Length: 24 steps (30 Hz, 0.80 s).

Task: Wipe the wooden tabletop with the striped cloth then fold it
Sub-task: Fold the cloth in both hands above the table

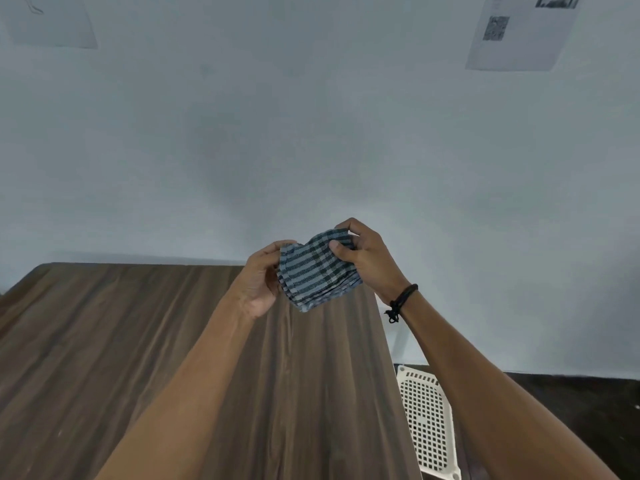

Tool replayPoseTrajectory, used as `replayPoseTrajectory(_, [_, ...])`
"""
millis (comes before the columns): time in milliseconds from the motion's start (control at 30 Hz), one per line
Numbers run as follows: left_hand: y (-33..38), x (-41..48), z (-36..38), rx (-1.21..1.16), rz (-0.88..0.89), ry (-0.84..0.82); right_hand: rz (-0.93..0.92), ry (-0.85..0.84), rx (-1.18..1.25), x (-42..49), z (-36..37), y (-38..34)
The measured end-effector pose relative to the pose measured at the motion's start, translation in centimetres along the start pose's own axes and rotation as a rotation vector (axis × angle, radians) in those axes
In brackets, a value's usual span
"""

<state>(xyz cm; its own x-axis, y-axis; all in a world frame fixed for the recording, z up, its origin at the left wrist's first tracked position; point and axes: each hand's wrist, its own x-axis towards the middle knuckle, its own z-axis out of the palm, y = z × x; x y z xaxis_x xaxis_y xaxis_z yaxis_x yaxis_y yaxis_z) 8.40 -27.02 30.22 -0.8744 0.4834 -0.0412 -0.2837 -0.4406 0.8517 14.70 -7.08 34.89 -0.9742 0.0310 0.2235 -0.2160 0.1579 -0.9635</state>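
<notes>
Left hand (261, 282) and right hand (367, 259) both grip the folded cloth (317, 271) above the table (104, 341), probably squaring up its layers.

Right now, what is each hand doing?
Left hand: grips the striped cloth at its left edge.
Right hand: pinches the same cloth, thumb on top.

folded striped cloth (317, 270) above wooden tabletop (138, 341)

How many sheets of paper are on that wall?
2. The left sheet is at the top left; the right sheet, with a printed code, is at the top right. Others may lie outside the view.
</notes>
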Motion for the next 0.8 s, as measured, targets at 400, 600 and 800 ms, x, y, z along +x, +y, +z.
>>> replayPoseTrajectory(400, [-3.2,5.1,5.8,0.071,-0.072,0.038,-0.110,0.139,0.002,-1.6,-7.4,0.3])
replayPoseTrajectory(600, [-6.9,6.5,8.5,0.152,0.055,0.001,-0.114,0.277,0.070,-2.4,-10.0,1.9])
replayPoseTrajectory(800, [-10.5,8.3,10.6,0.009,-0.064,-0.088,-0.046,0.245,-0.010,-3.2,-14.8,4.5])
